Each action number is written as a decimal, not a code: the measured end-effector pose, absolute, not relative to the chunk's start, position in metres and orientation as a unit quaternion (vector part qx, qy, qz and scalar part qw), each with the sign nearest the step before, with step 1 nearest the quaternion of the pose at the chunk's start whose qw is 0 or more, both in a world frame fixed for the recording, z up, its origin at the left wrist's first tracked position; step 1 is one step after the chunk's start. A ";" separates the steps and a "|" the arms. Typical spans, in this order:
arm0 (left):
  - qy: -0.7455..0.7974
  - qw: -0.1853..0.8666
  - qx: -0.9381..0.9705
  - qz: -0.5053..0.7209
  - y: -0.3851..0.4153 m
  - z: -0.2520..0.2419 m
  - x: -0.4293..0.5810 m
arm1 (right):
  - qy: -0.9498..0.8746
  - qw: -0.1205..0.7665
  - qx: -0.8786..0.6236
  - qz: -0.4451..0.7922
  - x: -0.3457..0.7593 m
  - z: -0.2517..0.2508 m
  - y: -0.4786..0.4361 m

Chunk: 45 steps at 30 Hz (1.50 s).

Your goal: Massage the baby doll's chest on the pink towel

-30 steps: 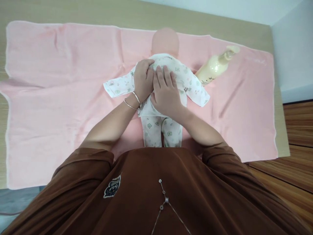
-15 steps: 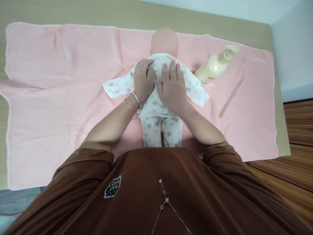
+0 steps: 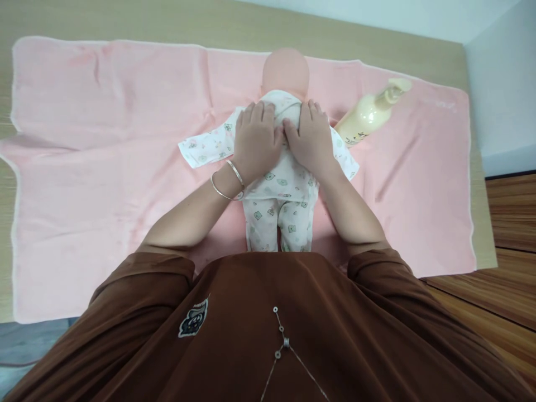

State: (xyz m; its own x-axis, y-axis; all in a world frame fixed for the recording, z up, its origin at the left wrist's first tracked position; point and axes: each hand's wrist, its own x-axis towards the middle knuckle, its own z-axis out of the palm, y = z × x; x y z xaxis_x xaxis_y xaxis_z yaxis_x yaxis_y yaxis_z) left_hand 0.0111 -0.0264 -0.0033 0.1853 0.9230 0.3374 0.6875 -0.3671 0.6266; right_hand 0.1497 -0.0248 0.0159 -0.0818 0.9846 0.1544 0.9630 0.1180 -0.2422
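A baby doll (image 3: 286, 70) in a white printed shirt (image 3: 288, 181) and matching trousers (image 3: 257, 220) lies lengthwise before me, head away, with no face showing. My left hand (image 3: 257, 139), with two bangles at the wrist, rests flat on the left side of the doll's upper body. On the right side lies my right hand (image 3: 312, 137), its fingers reaching up to the shoulder. Both thumbs point inward and nearly meet at the middle. The shirt is creased between the hands. The doll's right-side sleeve is partly hidden behind my right hand and forearm.
Beneath the doll a pink cloth (image 3: 104, 167) with white edging covers much of the wooden table (image 3: 167, 22). A cream pump bottle (image 3: 366, 114) lies tilted close to the doll's right-side sleeve. Wooden boards (image 3: 515, 223) show beyond the table's right edge.
My left hand has flattened and moved slightly right on the shirt. My right hand has shifted right toward the doll's shoulder. The doll's head sits slightly further right.
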 end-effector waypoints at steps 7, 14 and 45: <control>0.511 0.187 0.780 0.310 -0.030 0.000 0.016 | -0.761 0.069 -0.645 0.009 0.149 0.031 -0.043; 0.555 0.144 0.765 0.292 -0.003 -0.005 0.004 | -0.778 0.069 -0.624 -0.012 0.125 0.036 -0.072; 0.586 0.070 0.786 0.182 -0.011 0.006 0.006 | -0.779 0.066 -0.623 0.003 0.144 0.041 -0.050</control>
